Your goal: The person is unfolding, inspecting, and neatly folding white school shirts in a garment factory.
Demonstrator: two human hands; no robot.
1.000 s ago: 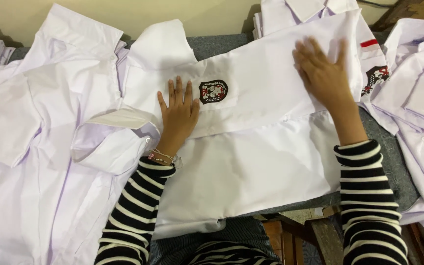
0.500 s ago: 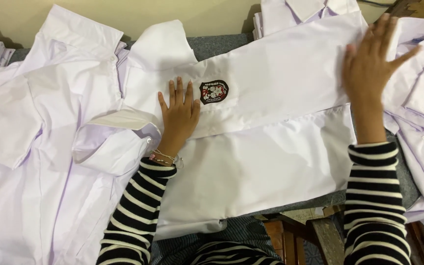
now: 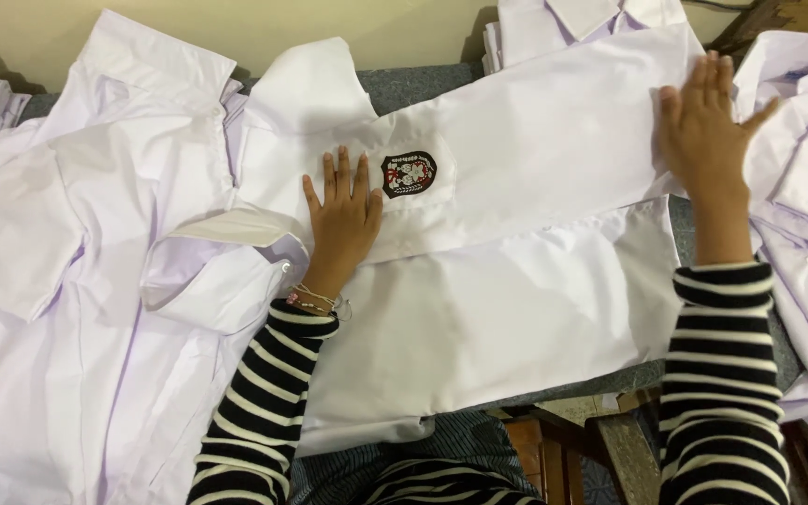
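White shirt (image 3: 516, 281) lies flat under both spread hands, left hand (image 3: 343, 220) beside its dark oval badge (image 3: 409, 174), right hand (image 3: 703, 126) at its edge.

A single view comes from a camera on the person's head, tilted steeply down and close over the work. It faces forward across the grey cloth-covered bench (image 3: 413, 86) to the pale wall at the top edge. Both striped-sleeved forearms enter from the bottom edge, and the white cotton shirt with a stitched dark badge (image 3: 516, 243) fills the middle.
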